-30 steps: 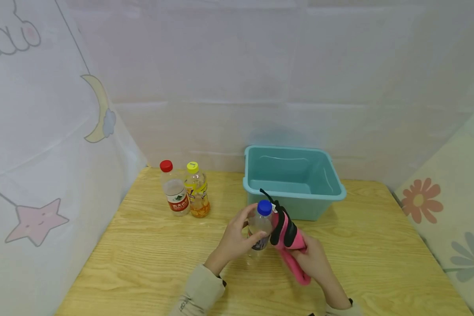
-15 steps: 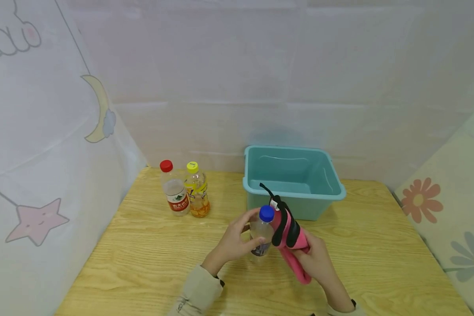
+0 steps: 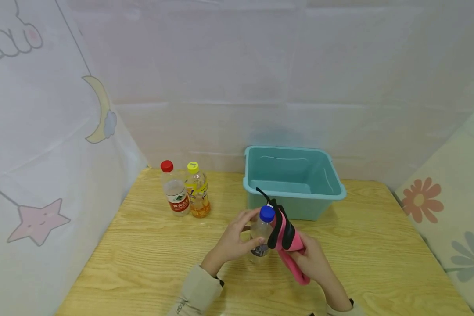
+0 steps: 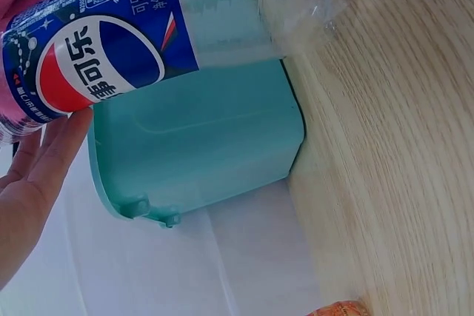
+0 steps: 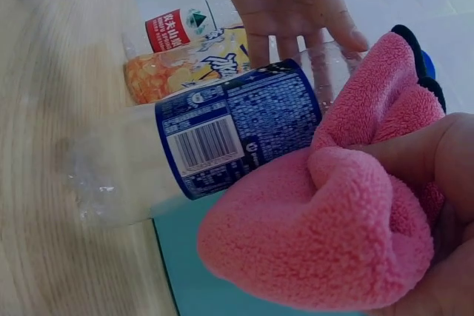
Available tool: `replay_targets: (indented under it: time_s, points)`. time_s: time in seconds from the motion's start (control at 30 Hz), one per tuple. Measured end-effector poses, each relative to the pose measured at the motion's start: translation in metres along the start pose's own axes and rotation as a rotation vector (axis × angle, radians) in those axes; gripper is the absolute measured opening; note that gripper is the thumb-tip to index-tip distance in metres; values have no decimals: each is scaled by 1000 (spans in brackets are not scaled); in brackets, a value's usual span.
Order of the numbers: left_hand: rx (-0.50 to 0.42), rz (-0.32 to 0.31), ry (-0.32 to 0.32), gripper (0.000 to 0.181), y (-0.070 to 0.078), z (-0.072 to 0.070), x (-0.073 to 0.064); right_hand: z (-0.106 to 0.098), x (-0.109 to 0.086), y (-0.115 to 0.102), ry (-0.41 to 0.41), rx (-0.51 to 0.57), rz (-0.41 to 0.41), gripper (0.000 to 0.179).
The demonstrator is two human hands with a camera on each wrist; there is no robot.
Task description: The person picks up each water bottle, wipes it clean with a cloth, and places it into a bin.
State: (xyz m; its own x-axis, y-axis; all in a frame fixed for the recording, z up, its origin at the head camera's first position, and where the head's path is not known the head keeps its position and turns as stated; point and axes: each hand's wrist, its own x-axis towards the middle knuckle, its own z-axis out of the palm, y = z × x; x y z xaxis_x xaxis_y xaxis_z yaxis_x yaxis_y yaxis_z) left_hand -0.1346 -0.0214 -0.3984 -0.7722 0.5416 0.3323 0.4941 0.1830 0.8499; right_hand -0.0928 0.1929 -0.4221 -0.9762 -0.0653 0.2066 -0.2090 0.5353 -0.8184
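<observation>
My left hand (image 3: 234, 239) grips a clear plastic Pepsi bottle (image 3: 259, 250) with a blue cap, thumb on the near side and fingers behind. The bottle stands upright; its blue label (image 4: 104, 49) faces the left wrist camera, and the barcode side (image 5: 237, 123) shows in the right wrist view. My right hand (image 3: 313, 260) holds a bunched pink fleecy cloth (image 5: 304, 234) with black trim against the bottle's upper right side. A black loop (image 3: 262, 193) sticks up from the cloth behind the cap. Part of the bottle's shoulder is hidden by the cloth.
Behind the hands stands a teal plastic bin (image 3: 292, 196), with nothing visible inside. Back left are a red-capped water bottle (image 3: 176, 195) and a yellow-capped bottle (image 3: 198, 195) with a little orange in its base. All stand on a wooden table (image 3: 150, 263) against white printed cloth walls.
The bottle's cap has shifted slightly right and nearer. The pink cloth has slid a little along the bottle's side and now sits further left against it. Both hands keep their hold.
</observation>
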Motion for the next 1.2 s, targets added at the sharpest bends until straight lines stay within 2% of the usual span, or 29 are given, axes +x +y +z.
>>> replay_targets:
  time_s: [0.2, 0.43, 0.8, 0.97, 1.2]
  points:
    - [2, 11, 7, 58, -1, 1, 0, 6, 2, 7, -44, 16, 61, 30]
    - [3, 1, 7, 58, -1, 2, 0, 11, 3, 12, -58, 52, 46, 30]
    - [-5, -15, 12, 58, 1, 1, -1, 28, 6, 34, -90, 84, 87, 30]
    - [-6, -20, 12, 58, 0, 2, -1, 33, 5, 39, -79, 68, 109, 29]
    - [6, 8, 23, 59, -2, 3, -1, 37, 6, 45, -86, 101, 123, 32]
